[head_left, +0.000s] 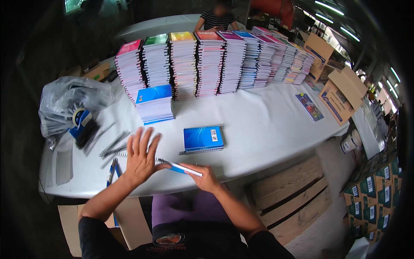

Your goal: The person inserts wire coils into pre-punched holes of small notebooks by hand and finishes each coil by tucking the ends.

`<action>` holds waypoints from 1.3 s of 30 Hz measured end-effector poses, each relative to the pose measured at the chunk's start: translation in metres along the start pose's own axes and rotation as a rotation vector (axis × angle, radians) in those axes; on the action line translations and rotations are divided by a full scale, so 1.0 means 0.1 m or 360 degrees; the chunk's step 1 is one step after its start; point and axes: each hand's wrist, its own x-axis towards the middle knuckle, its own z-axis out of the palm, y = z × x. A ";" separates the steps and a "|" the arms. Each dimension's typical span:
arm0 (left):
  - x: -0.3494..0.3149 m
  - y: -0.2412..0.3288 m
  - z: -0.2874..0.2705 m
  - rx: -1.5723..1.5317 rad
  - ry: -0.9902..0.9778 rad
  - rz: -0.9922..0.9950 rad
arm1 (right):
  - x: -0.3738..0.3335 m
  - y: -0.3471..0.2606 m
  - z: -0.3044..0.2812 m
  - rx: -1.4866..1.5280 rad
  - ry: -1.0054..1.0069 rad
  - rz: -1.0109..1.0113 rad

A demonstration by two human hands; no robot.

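My right hand point(206, 178) grips a thin blue notebook point(185, 169), tilted so its white page edge shows. A dark wire coil point(159, 160) sticks out at its left end. Spread fingers mark my left hand point(140, 160), palm toward the notebook, its thumb at or close to the coil end; whether it touches is unclear. Just beyond lies a small pile of blue spiral notebooks point(202, 138). Loose black spiral coils point(114, 144) lie left of my left hand, with a blue pen-like tool point(111, 172) near them. Farther back stands a stack of blue-covered page blocks point(155, 105).
Tall stacks of bound notebooks point(183, 64) in several colours line the table's point(267, 112) far side. At left are a plastic bag point(71, 99) and a blue tape dispenser point(79, 123). A cardboard box point(340, 95) stands right. Across the table sits a person point(215, 19). A wooden pallet point(289, 185) lies below.
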 end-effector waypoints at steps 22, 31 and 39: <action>-1.17 0.36 0.63 -0.0537 0.0070 0.0544 | -0.11 -0.02 0.27 -0.0058 0.0079 -0.0265; -0.68 0.42 0.56 -0.0396 0.0540 0.0514 | -0.13 -0.06 0.29 -0.0147 0.0110 -0.0294; -0.77 0.60 0.51 -0.0132 0.0211 0.0604 | -0.07 -0.09 0.36 -0.0035 0.0046 -0.0204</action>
